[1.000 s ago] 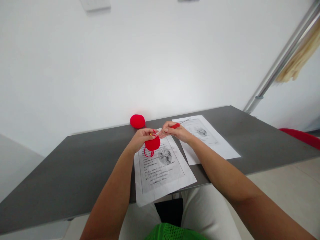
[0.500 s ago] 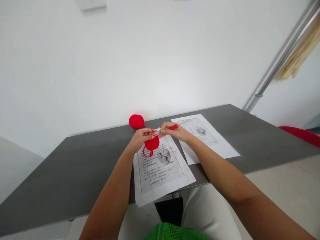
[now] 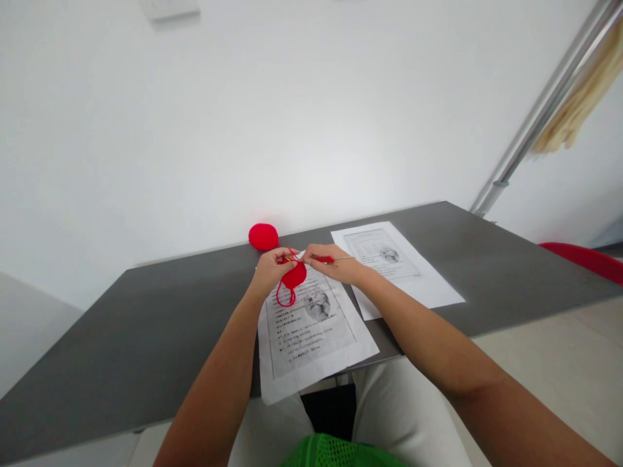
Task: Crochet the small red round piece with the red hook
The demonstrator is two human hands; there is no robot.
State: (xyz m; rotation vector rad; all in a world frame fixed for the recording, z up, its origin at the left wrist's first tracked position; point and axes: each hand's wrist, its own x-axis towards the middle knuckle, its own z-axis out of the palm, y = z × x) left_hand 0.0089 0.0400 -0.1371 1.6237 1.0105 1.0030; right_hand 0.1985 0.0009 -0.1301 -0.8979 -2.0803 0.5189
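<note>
A small round red crochet piece (image 3: 294,277) is pinched at its upper edge by my left hand (image 3: 269,268). Something small and yellow shows between those fingers, too small to name. My right hand (image 3: 333,261) is closed on a crochet hook (image 3: 327,259) with a red handle, its metal shaft pointing right. The fingertips of both hands nearly meet above the piece. Red yarn (image 3: 286,301) hangs in a loop below it, and another strand runs up by the fingers. Behind my left hand, a ball of red yarn (image 3: 263,237) rests at the table's back edge.
Under my hands lies a printed sheet (image 3: 311,350) that overhangs the front edge of the dark grey table (image 3: 185,324). A second printed sheet (image 3: 428,285) lies to the right. A white wall rises behind. A red curved object (image 3: 584,259) stands past the right side.
The crochet hook has swung from slanting upward to nearly level. My right hand has turned and come down slightly nearer the piece. My left hand keeps its pinch.
</note>
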